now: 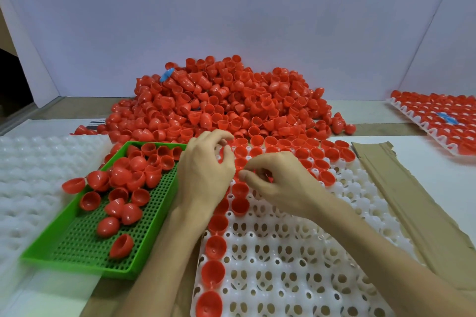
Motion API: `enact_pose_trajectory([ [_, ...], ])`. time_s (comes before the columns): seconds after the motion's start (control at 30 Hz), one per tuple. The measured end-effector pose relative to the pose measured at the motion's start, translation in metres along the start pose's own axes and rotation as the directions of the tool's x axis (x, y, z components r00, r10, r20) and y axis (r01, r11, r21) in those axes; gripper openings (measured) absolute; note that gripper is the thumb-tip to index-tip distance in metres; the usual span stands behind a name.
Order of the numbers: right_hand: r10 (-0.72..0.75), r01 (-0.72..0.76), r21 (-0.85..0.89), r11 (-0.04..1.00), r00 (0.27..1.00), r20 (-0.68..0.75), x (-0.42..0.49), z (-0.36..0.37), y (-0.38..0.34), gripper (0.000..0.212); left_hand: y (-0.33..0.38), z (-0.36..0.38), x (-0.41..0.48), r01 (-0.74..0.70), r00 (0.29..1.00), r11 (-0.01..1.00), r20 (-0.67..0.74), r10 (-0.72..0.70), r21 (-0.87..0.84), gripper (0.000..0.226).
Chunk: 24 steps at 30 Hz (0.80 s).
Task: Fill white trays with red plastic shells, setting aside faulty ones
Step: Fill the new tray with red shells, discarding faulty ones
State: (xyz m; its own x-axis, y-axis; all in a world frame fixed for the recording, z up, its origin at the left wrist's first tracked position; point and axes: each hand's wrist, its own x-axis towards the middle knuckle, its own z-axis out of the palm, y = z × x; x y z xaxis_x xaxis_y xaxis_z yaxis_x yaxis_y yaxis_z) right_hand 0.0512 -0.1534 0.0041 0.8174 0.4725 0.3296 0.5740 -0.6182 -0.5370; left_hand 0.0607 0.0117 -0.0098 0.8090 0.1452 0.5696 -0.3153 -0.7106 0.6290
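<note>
I'm mid-fill. My right hand point(278, 180) closes its grip round a red shell point(269, 178) over the white tray point(309, 252) at frame centre. My left hand point(206, 170) is curled alongside, and I can't tell what it holds. Next, I judge: seat the shell in an empty pocket.

Bright even light, soft shadows, slight blur, wide-angle bending at edges
</note>
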Motion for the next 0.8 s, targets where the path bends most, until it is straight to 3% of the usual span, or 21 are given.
enact_pose_trajectory([
  [0.1,-0.015,0.019,0.022,1.000,0.986,-0.166,0.001,-0.001,0.001,0.028,-0.003,0.007,0.032,0.037,0.999,0.989,-0.002,-0.037,0.146,0.036],
  [0.17,-0.002,0.015,0.052,0.999,0.972,-0.235,0.001,0.000,0.002,0.023,-0.008,0.015,0.059,0.052,0.995,0.954,0.071,-0.076,0.295,0.045],
  [0.3,0.020,0.007,0.087,0.996,0.950,-0.311,0.000,-0.001,0.003,0.020,-0.030,0.033,0.102,-0.043,0.951,0.798,0.268,-0.151,0.601,0.054],
  [0.4,0.036,0.000,0.109,0.994,0.945,-0.325,0.001,-0.003,0.004,0.020,-0.053,0.036,0.111,-0.053,0.964,0.783,0.237,-0.122,0.619,0.045],
  [0.57,0.053,-0.007,0.124,0.992,0.925,-0.376,0.001,-0.006,0.004,0.020,-0.062,0.035,0.109,0.068,0.997,0.935,0.007,-0.074,0.347,0.030],
  [0.67,0.076,-0.016,0.143,0.990,0.903,-0.422,0.002,-0.006,0.005,0.017,-0.046,0.032,0.103,0.135,0.986,0.990,-0.098,-0.131,0.037,0.029],
  [0.73,0.097,-0.016,0.178,0.984,0.886,-0.453,0.002,-0.007,0.007,0.011,-0.025,0.029,0.098,0.199,0.975,0.934,-0.038,-0.220,-0.298,0.030],
  [0.8,0.124,-0.023,0.212,0.977,0.870,-0.478,0.003,-0.007,0.008,0.014,-0.001,0.020,0.088,0.296,0.955,0.719,0.200,-0.219,-0.628,0.042],
])
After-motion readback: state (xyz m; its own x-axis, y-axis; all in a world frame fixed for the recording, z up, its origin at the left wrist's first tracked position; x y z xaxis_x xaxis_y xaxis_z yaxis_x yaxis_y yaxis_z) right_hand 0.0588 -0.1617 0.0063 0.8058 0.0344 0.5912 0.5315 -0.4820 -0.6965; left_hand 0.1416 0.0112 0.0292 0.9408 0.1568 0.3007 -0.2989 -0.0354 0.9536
